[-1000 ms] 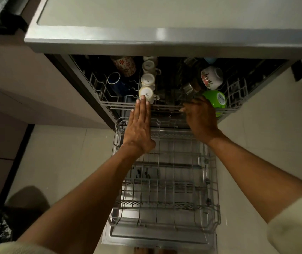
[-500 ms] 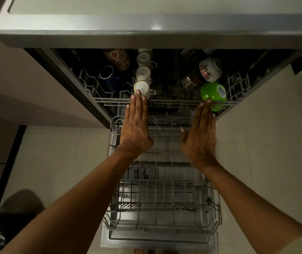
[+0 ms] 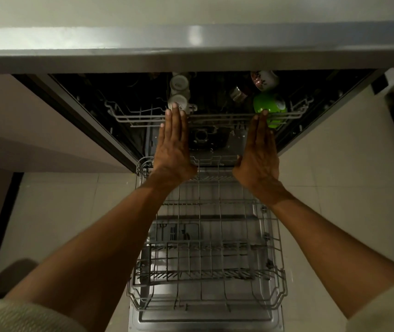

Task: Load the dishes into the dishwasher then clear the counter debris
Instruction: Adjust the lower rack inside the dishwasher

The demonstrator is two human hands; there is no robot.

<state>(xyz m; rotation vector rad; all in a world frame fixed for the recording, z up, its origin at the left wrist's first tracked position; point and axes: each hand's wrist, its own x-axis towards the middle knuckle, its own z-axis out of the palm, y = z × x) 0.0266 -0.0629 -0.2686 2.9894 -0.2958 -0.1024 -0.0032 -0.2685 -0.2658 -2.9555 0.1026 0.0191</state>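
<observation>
Both my arms reach straight forward over the grey wire lower rack (image 3: 205, 259), which is pulled out over the open dishwasher door. My left hand (image 3: 172, 144) lies flat, palm down, fingers straight and pressed together; its fingertips (image 3: 173, 109) touch the front rail of the grey wire upper rack (image 3: 138, 119), right beside the nearest small white upturned cup (image 3: 178, 103). My right hand (image 3: 259, 149) mirrors it — flat, fingers straight and together, thumb spread inward — with its fingertips at the same rail, just in front of the bright green rounded bowl (image 3: 269, 104). Neither hand holds anything; both are fully extended against the rack's front edge.

The upper rack sits partly inside the dark dishwasher cavity. Behind the first cup stands a second small white cup (image 3: 179, 82) in line with it, and behind the green bowl a white mug with a red floral pattern (image 3: 264, 79) lies tilted. Between them is a small shiny metal piece — too dim to tell what it is. Above everything runs the pale grey table (image 3: 196, 39) edge. Cream knitted sleeves (image 3: 11, 315) are pushed up on both my forearms, and pale floor tiles (image 3: 59, 212) show on either side.
</observation>
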